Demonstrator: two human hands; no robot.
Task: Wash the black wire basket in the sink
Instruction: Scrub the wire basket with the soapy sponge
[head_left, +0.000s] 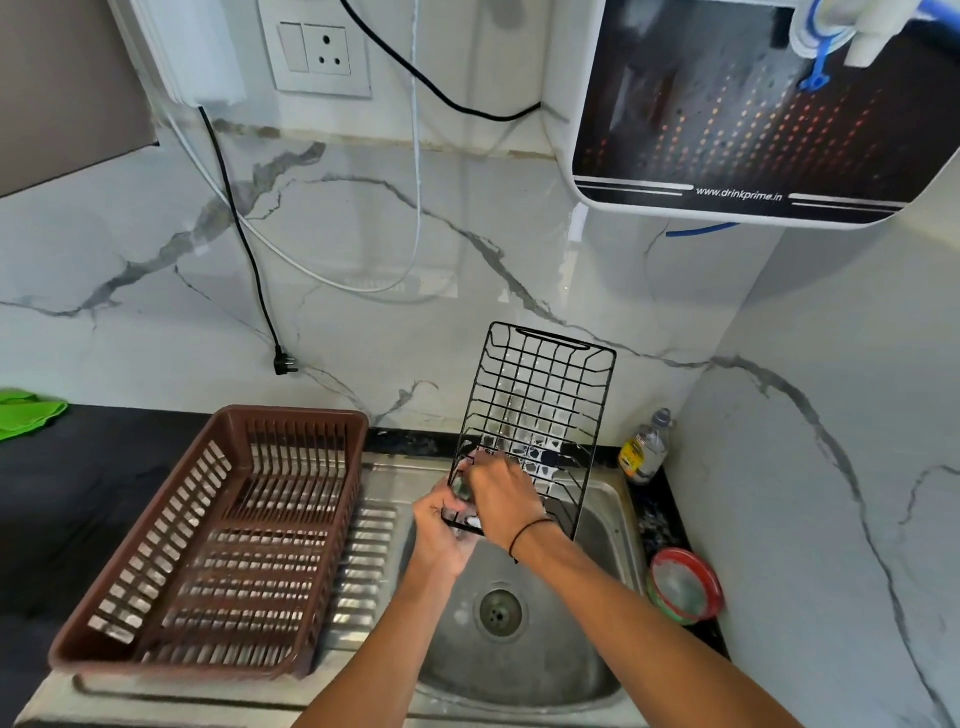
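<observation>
since there's foam on the lower grid, this looks like the scrubbing step: the black wire basket stands on end over the steel sink, its low edge clamped in the left hand fingers. right hand fingers curl on something at the wires, can't tell what. next probably means working upward, then rinsing.

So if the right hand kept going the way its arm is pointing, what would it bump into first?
The right hand is already against the black wire basket, so that comes first. Past the basket's mesh, the line probably leads to the marble wall, though depth is hard to judge.
</observation>
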